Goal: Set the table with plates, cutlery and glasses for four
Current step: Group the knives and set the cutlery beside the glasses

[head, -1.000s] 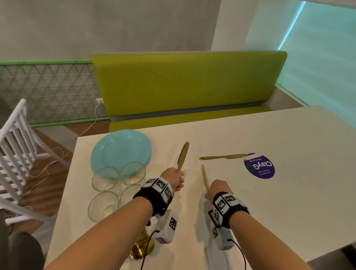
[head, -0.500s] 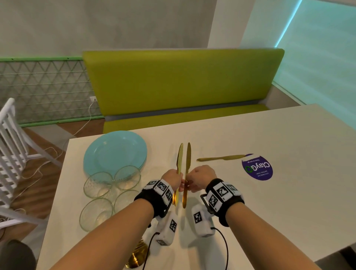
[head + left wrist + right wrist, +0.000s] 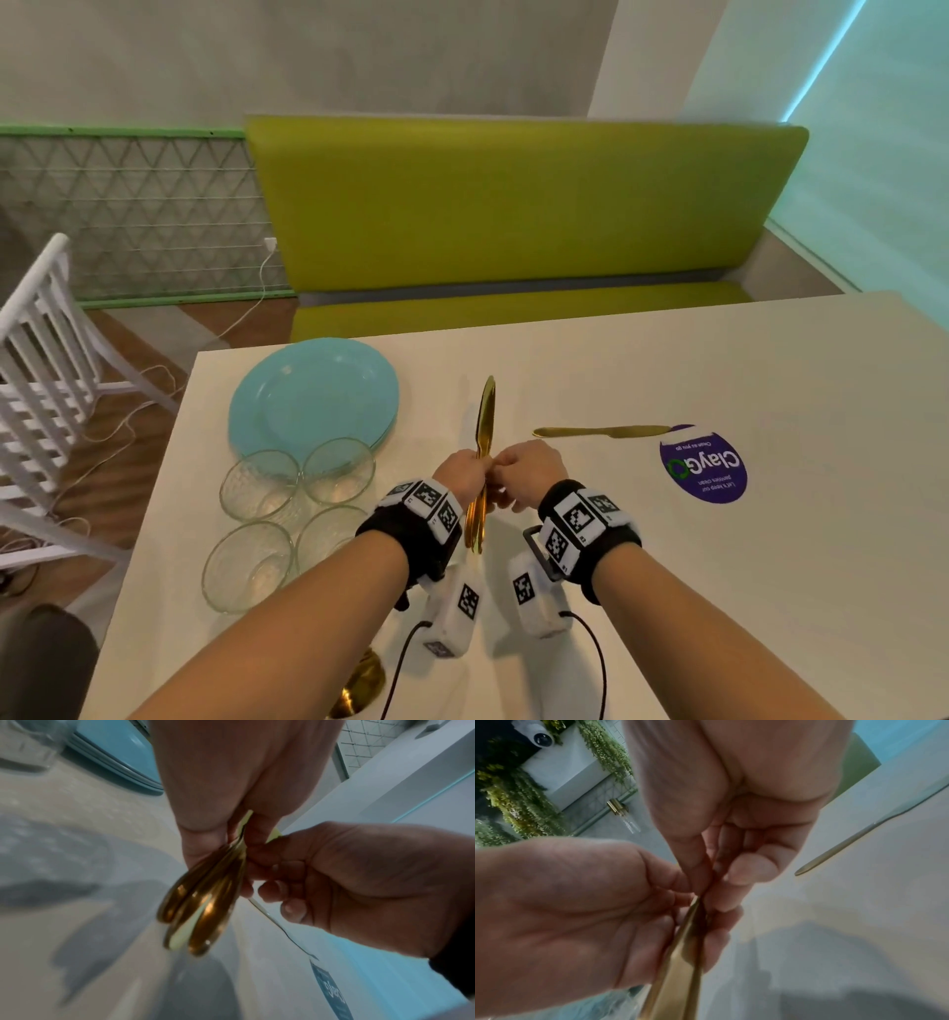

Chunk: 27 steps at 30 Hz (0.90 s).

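Observation:
A bundle of gold knives (image 3: pixel 485 416) stands upright over the middle of the white table (image 3: pixel 667 591), blades pointing away from me. My left hand (image 3: pixel 468 472) grips the bundle from the left, and my right hand (image 3: pixel 506 474) pinches it from the right, the two hands touching. The rounded handle ends (image 3: pixel 197 906) stick out below the fingers and lie close together in the left wrist view. One more gold knife (image 3: pixel 601 431) lies flat on the table to the right. A stack of blue plates (image 3: pixel 313 395) and several clear glasses (image 3: pixel 259 483) sit at the left.
A purple round sticker (image 3: pixel 703 465) is on the table by the lying knife's tip. A gold object (image 3: pixel 359 688) shows at the near edge under my left arm. A green bench (image 3: pixel 513 205) runs behind the table, and a white chair (image 3: pixel 36 360) stands at the left.
My right hand lifted its knife off the table and brought it left against the knives in my left hand. The blades now lie together as one bundle.

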Available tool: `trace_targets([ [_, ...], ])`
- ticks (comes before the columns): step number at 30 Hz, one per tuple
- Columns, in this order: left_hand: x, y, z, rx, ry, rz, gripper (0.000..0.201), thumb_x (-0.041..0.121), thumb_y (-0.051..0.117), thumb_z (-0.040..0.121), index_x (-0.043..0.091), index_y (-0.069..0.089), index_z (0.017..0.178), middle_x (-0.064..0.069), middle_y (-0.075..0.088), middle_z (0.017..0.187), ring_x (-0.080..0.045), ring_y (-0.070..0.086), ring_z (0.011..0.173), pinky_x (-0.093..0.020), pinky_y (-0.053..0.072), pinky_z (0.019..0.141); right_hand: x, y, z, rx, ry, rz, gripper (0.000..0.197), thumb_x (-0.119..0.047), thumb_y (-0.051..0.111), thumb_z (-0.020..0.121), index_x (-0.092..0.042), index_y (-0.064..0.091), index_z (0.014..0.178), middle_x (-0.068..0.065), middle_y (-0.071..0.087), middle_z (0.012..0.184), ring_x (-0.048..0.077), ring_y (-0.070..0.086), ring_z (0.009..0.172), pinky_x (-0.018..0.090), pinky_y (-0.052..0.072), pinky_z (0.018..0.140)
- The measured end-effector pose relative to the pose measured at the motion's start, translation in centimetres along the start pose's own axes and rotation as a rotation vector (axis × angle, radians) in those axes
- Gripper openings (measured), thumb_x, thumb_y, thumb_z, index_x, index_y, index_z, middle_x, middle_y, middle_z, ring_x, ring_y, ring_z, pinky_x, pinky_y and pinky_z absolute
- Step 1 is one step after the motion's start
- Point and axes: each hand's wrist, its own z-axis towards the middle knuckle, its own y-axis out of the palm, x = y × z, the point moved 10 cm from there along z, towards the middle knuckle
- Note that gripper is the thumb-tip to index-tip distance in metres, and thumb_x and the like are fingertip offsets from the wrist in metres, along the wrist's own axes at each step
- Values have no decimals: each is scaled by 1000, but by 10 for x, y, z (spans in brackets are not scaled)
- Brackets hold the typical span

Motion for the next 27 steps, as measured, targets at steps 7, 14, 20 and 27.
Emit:
trace_targets([
  [7,3,-7,10,57,-85,-227,15,7,36,98,4,49,93,-9,50,70,-16,45,55,-24,38,50,7,-36,25,-19,3,101,18,-18,58,89,-13,70,101,2,69,90,12,57,63,22,47,55],
  [14,3,-15,20,149,-125,-341,21,7,36,97,8,47,79,-6,43,64,-14,36,52,-23,32,48,66,-90,59,192,277,5,35,-19,42,97,-10,55,129,9,63,112,25,61,110,28,48,89],
  [20,9,-11,28,149,-130,-291,11,10,38,99,4,46,95,-5,46,68,-14,41,55,-24,38,52,73,-93,70,194,294,-133,41,-27,37,100,-12,45,137,14,57,128,28,56,118,32,45,94],
  [27,17,-7,35,147,-113,-208,11,11,37,100,3,45,101,-5,48,71,-15,46,58,-25,42,56,86,-96,68,217,349,42,43,-26,39,99,-19,40,142,9,55,132,24,55,120,29,45,97],
])
